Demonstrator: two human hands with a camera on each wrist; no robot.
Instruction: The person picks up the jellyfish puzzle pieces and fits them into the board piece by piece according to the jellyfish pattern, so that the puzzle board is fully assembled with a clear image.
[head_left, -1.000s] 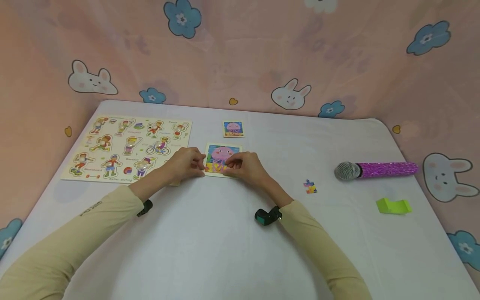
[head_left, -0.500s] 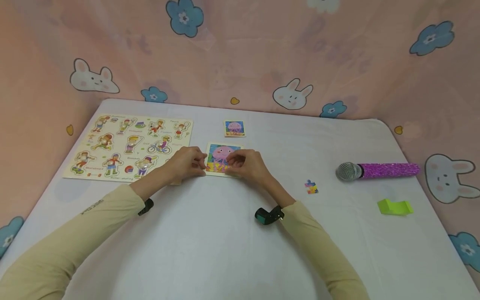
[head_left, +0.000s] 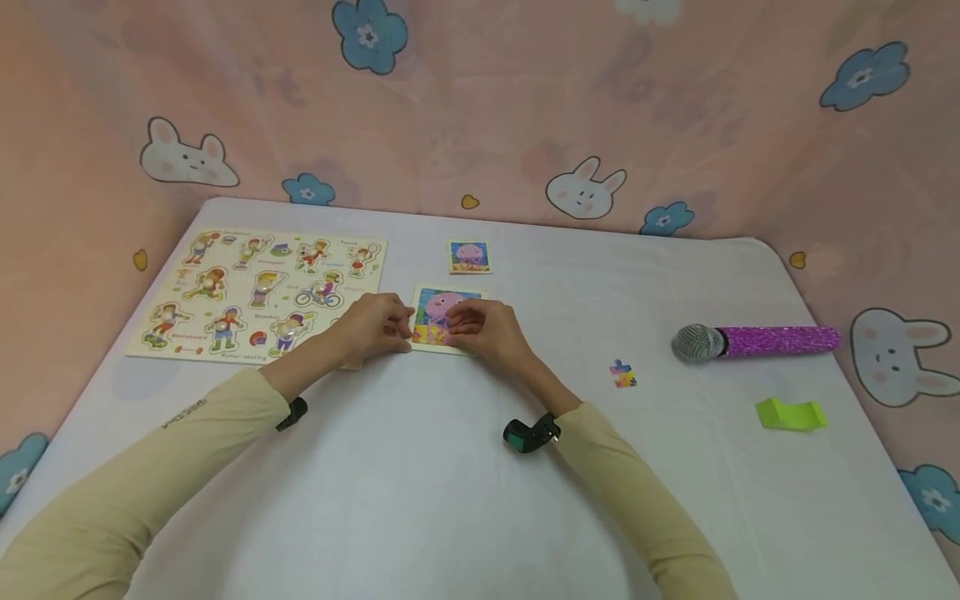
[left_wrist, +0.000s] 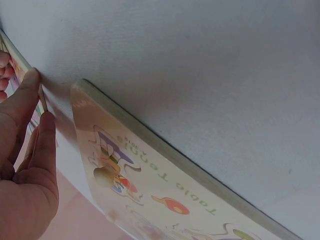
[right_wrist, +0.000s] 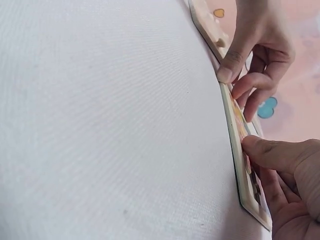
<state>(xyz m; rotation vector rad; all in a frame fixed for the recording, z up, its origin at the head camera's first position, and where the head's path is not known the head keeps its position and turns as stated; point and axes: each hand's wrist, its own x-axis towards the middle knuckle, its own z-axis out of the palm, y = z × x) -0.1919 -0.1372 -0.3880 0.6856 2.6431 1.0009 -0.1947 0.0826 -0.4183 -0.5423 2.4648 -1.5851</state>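
A small square jigsaw puzzle (head_left: 432, 304) with a pink jellyfish picture and a pale frame lies flat on the white table. My left hand (head_left: 372, 323) holds its left edge with thumb and fingertips; the left wrist view shows that hand (left_wrist: 30, 155) close up. Over the puzzle's right part, my right hand (head_left: 491, 332) pinches a small jigsaw piece, mostly covered by the fingers. In the right wrist view, the thumb and fingers of the right hand (right_wrist: 295, 175) are low against the puzzle's face, beside a darker recess within the frame (right_wrist: 235, 145).
A sports-figure peg puzzle board (head_left: 247, 296) lies at left, its near right corner behind my left wrist. A small jellyfish card (head_left: 469, 257) sits farther back. To the right are a loose jigsaw piece (head_left: 622, 374), a purple glittery microphone (head_left: 780, 340) and a green block (head_left: 791, 414).
The right hand has shifted slightly left over the puzzle, its fingertips nearer the picture's middle. My left hand keeps its place at the left edge.
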